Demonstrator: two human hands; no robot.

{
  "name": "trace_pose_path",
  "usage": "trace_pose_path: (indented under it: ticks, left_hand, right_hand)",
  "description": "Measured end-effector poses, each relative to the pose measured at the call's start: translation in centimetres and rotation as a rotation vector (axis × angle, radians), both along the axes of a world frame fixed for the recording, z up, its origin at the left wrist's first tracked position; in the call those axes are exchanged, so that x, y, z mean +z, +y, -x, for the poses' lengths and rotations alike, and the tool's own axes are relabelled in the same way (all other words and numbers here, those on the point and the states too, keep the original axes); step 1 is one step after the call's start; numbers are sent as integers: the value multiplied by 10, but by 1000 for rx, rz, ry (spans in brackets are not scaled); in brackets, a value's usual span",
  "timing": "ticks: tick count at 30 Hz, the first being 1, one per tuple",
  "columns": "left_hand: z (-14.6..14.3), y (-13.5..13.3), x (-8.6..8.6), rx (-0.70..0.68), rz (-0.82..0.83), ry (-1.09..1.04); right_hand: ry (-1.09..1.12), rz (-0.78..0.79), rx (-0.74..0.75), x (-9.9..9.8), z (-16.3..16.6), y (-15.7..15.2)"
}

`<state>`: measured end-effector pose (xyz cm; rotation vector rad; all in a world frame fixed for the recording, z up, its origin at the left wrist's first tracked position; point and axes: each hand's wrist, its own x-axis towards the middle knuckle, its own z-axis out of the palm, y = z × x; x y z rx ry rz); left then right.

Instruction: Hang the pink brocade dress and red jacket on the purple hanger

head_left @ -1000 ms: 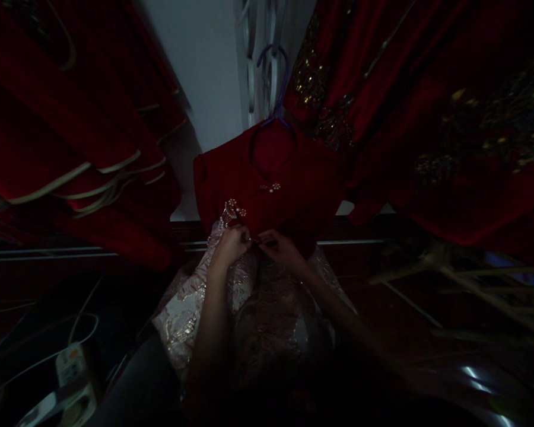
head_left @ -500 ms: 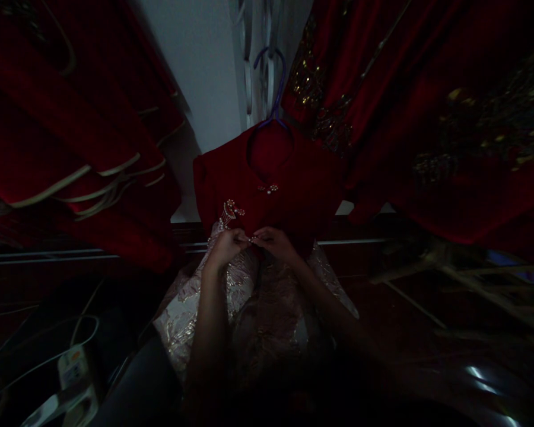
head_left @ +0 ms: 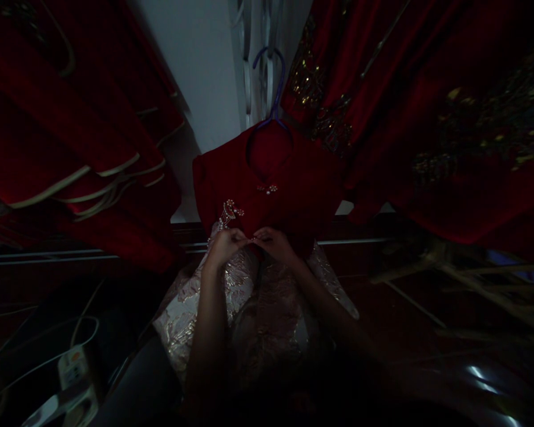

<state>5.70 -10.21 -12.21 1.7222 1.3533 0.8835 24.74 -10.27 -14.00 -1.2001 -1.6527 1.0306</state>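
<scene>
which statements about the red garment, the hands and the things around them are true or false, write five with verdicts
1. A purple hanger shows at the neck of the red garment. True.
2. The left hand is far from the right hand. False: they come close together.
3. The larger beaded ornament is nearer the right hand. False: nearer the left.
4. A power strip shows at lower left. True.
5. The clothing on the right is plain. False: it has gold-coloured decoration.

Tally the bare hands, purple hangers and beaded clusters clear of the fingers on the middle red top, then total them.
Left hand and right hand: 2
Purple hanger: 1
Neckline cluster and chest cluster on the red top: 2
Total: 5
</scene>
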Motion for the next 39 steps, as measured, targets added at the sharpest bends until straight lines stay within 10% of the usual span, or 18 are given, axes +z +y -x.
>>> trace_pose_path:
  ticks: [15, 26, 39]
  left_hand:
    - [-8, -5, 13, 9, -31, 20]
    - [-34, 8, 26, 455, 98, -988]
    - [-56, 2, 44, 419, 104, -1216]
  right_hand:
    - [32, 54, -22, 9, 0, -5]
    - [146, 273, 312, 59, -43, -25]
    - [124, 239, 334, 67, -50, -31]
